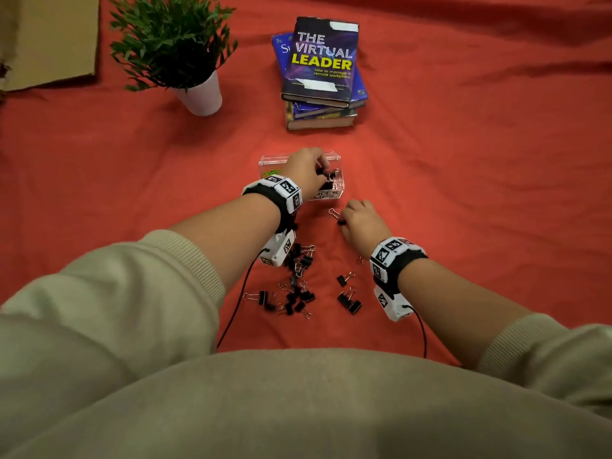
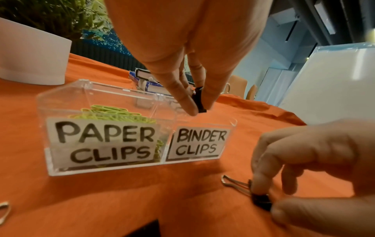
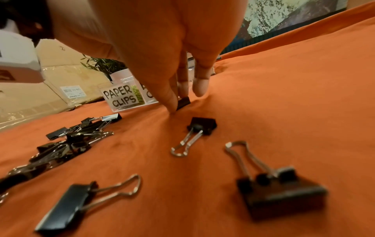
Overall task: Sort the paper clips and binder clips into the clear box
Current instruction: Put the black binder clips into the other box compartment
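The clear box point(image 1: 335, 159) stands mid-cloth with two compartments labelled PAPER CLIPS and BINDER CLIPS. Green paper clips point(image 2: 110, 113) fill the left one. My left hand point(image 2: 198, 109) hovers over the right compartment and pinches a black binder clip point(image 2: 199, 100) between thumb and fingers. Just in front of the box, my right hand point(image 3: 178, 104) pinches another black binder clip point(image 3: 183, 102) that lies on the cloth, its wire handles point(image 2: 233, 182) pointing left. A pile of several loose binder clips point(image 1: 298, 279) lies nearer to me, between my forearms.
An orange-red cloth point(image 1: 463, 193) covers the surface. A potted plant point(image 1: 202, 94) stands at the back left, a stack of books point(image 1: 323, 71) behind the box, and cardboard point(image 1: 49, 38) at the far left. Cables trail from both wrist cameras toward my body.
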Motion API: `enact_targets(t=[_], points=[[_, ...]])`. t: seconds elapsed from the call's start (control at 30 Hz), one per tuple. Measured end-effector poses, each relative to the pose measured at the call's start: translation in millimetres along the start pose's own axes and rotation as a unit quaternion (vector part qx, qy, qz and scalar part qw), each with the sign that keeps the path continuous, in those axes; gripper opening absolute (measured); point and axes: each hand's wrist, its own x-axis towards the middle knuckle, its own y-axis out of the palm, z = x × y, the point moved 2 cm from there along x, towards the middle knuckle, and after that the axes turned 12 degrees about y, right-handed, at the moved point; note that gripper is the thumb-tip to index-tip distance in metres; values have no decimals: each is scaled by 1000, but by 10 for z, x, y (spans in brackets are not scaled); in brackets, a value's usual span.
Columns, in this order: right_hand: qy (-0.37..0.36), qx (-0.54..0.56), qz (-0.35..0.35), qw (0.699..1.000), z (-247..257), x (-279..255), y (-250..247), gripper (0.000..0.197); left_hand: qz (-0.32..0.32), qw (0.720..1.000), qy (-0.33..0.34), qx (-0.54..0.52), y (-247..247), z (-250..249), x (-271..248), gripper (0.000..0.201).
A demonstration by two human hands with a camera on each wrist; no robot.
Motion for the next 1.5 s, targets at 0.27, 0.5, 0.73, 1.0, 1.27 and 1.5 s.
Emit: enact_targets(t=[0.27, 0.5, 0.73, 1.0, 1.27, 1.5], points=[[45, 145, 19, 988, -306, -144, -73, 16, 39, 995, 69, 61, 22, -1, -442, 21], [176, 114, 60, 976, -605, -501, -14, 37, 188, 966, 21, 175, 202, 323, -1079, 63], [131, 78, 104, 983, -182, -653, 174, 58, 188, 965, 2, 184, 338, 369, -1166, 62], [105, 111, 120, 981, -30, -617, 206, 37, 178, 974, -24, 136, 370, 417, -1178, 24], [38, 78, 122, 989, -15, -626, 174, 29, 155, 981, -30, 111, 360, 417, -1190, 20], [45, 67, 122, 989, 20, -649, 230, 22, 128, 986, -45, 97, 369, 355, -1208, 20]])
